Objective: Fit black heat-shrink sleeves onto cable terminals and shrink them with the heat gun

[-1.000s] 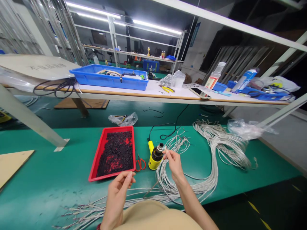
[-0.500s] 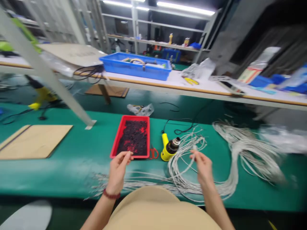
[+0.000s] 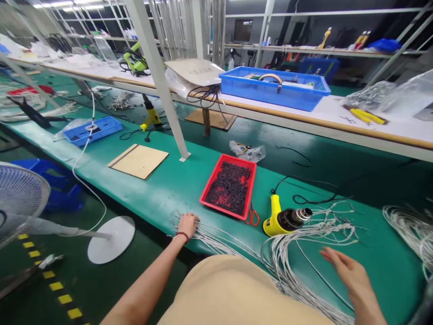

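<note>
My left hand (image 3: 188, 225) rests on the tips of the white cables (image 3: 233, 251) near the front edge of the green bench, its fingers closed on them; how many it grips is hidden. To the right, my right hand (image 3: 348, 273) hovers above the bench with fingers stretched out and nothing in them. Between the hands the cables curve in a thick bundle, their far ends spreading behind a yellow and black heat gun (image 3: 280, 220). Left of the heat gun lie orange-handled scissors (image 3: 252, 216), beside a red tray (image 3: 206, 194) of small black pieces.
A tan board (image 3: 138, 161) lies left of a white post (image 3: 165, 90). On the raised shelf stand a blue bin (image 3: 270, 92) and yellow-handled pliers (image 3: 367, 116). Another cable bundle (image 3: 411, 232) is at far right. A fan (image 3: 23, 198) stands on the floor at left.
The view has turned left. My left hand has reached down to the cable ends. My right hand has let go of the cable it held, and its fingers have opened.
</note>
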Tool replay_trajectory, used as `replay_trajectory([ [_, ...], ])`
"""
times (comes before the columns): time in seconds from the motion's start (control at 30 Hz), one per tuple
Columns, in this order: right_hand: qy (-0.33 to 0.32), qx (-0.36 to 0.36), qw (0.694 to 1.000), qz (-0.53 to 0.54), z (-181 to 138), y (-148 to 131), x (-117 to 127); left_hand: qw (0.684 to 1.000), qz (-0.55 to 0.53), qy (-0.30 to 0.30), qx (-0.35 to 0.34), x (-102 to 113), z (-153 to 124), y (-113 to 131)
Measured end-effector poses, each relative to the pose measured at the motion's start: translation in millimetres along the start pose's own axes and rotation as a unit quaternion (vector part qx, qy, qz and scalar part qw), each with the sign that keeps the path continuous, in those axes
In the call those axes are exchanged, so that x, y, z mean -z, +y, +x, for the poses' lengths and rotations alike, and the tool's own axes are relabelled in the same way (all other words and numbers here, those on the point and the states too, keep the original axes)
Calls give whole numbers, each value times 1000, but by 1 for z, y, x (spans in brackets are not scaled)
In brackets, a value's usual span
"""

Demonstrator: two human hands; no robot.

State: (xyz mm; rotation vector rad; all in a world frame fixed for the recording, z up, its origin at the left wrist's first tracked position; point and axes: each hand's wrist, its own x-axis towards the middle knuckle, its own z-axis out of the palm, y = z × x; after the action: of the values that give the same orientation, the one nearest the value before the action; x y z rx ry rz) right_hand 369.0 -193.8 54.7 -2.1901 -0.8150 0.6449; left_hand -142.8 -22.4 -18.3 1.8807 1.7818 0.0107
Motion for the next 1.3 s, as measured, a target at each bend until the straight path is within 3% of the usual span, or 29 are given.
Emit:
replay_trajectory([
  [0.07,-150,11,989,-11,-26,-25,-27,998,60,-16,-24,-2,4,5],
  [0.13,-242,82,966,-42,-55,-52,-52,992,112,-33,-51,1,10,8],
  [0.23,-340,162,924,-69,-91,-90,-82,976,178,-61,-108,10,17,13],
  [0.3,-370,191,905,-84,-106,-110,-96,961,213,-77,-158,16,22,18],
  [0.47,-357,243,892,-133,-119,-145,-114,921,265,-94,-271,42,29,32],
  [0.6,-336,335,875,-95,-125,-170,-122,904,273,-112,-310,86,22,50],
  [0.73,-297,427,853,-49,-130,-201,-133,901,121,-36,-415,132,-8,88],
  [0.83,-300,451,840,2,-133,-220,-142,899,36,-17,-436,154,-38,122],
  [0.93,-294,416,857,69,-135,-225,-149,896,-7,-19,-443,164,-59,148],
  [1.03,-262,354,886,147,-136,-218,-151,892,-76,32,-444,171,-67,161],
  [1.17,-227,250,897,286,-135,-211,-145,900,-246,120,-338,177,-68,166],
  [1.23,-219,209,893,334,-134,-210,-140,887,-343,115,-287,171,-67,169],
  [1.3,-231,189,886,356,-133,-210,-138,873,-407,51,-263,158,-67,175],
])
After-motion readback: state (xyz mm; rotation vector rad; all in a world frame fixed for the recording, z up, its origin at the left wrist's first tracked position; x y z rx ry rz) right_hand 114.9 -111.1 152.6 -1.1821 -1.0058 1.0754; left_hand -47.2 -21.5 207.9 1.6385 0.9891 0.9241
